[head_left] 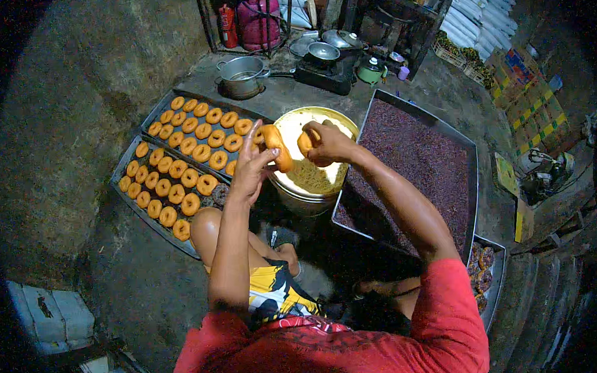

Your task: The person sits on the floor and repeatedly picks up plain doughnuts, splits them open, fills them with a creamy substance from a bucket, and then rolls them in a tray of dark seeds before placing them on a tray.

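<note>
The left hand [250, 170], in the middle of the frame, pinches a plain orange doughnut [275, 146] between thumb and fingers, with the index finger standing straight up. The right hand [326, 145], just to the right of it, is closed around a second doughnut [304, 143], of which only a small part shows past the fingers. The two doughnuts are close together but do not touch.

Both hands are above a round yellow tub [318, 179] that holds a pale, grainy filling. The near rim of the tub lies just below the hands, and the far rim is just above them.

To the left of the hands, two dark trays [128, 158] lie side by side on the floor, full of rows of plain doughnuts [179, 169]. The nearest row almost reaches the left hand, so little open space is there. To the right, a big metal tray [469, 144] of dark sprinkles has its left edge touching or nearly touching the tub. At the lower right, a smaller tray [496, 286] holds coated doughnuts [480, 267].

In the upper middle stand a metal pot [242, 75] and a stove [322, 75]. Bare ground is open at the far left of the frame.
</note>
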A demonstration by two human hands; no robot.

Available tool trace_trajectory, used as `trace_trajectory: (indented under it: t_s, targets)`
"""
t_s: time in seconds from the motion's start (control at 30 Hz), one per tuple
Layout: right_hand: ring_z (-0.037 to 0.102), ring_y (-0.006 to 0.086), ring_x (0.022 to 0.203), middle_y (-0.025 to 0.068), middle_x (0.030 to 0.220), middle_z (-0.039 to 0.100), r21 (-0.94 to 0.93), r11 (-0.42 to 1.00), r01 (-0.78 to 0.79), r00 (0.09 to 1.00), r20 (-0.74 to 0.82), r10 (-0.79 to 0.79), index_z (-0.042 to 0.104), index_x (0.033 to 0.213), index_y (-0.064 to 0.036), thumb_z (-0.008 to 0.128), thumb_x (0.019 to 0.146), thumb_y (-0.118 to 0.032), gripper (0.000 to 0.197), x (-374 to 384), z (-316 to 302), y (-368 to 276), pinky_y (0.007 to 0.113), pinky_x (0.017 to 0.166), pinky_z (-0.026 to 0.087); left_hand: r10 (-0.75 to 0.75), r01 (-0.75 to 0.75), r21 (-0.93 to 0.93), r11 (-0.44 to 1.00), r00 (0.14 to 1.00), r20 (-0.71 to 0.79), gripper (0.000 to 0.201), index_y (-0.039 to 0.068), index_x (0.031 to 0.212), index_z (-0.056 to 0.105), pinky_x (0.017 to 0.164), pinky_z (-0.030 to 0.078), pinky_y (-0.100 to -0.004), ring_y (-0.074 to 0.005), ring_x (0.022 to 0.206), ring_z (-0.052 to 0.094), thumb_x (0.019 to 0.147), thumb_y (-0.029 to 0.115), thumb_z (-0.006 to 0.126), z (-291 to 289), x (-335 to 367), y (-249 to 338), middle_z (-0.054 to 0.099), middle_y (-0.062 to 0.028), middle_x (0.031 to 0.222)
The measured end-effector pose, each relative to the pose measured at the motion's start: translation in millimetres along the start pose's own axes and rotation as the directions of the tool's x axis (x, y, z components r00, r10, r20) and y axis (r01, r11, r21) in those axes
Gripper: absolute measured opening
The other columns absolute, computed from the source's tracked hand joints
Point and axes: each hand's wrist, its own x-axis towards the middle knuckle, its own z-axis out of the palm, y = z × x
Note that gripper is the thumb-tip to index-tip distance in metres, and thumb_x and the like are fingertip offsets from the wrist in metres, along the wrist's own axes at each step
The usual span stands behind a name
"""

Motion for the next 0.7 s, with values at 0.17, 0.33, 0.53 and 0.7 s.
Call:
trace_trajectory:
  t_s: [0.17,0.33,0.53,0.7]
  targets:
    - [0.058,0.0440,0.106,0.0255,0.111,0.062,-0.403,0.909,0.108,0.913,0.402,0.070,0.067,0.112,-0.0086,0.058,0.088,-0.038,0.038,30,97,47,0.052,0.088,0.051,0.067,-0.033,0.510,0.859,0.997,-0.049,0.068,0.005,0.137,0.046,0.081,0.054,-0.0311,-0.0193,0.096,0.066,0.075,0.007,0.076,-18,16,2,0.065,-0.0120,0.113]
    - [0.065,0.0351,0.097,0.0231,0.099,0.067,-0.169,0.953,-0.250,0.966,-0.108,0.235,0.063,0.111,-0.0038,0.064,0.083,-0.036,0.042,12,15,31,0.046,0.085,0.053,-0.067,-0.073,0.906,0.417,0.992,0.111,0.077,0.001,0.130,0.055,0.092,0.052,-0.0376,-0.0381,0.103,0.064,0.062,0.028,0.078,1,56,-35,0.063,-0.0260,0.117]
    - [0.061,0.0160,0.102,0.0077,0.123,0.061,0.907,0.383,0.177,0.880,-0.320,0.352,0.047,0.141,-0.0086,0.066,0.086,-0.015,0.059,-72,-55,-2,0.027,0.069,0.055,-0.280,-0.505,0.861,0.060,0.820,0.500,0.051,0.006,0.112,0.065,0.072,0.056,-0.0378,-0.0294,0.087,0.069,0.065,0.023,0.076,-1,106,-174,0.070,-0.0218,0.100]
    - [0.063,0.0193,0.109,0.0136,0.124,0.062,0.762,0.585,0.277,0.650,-0.597,0.470,0.054,0.136,-0.0085,0.069,0.083,-0.013,0.055,-162,-43,29,0.032,0.078,0.058,-0.427,0.317,0.323,0.892,0.827,0.367,0.056,0.011,0.137,0.048,0.082,0.056,-0.0391,-0.0229,0.105,0.064,0.085,0.018,0.067,35,94,-110,0.063,-0.0084,0.116]
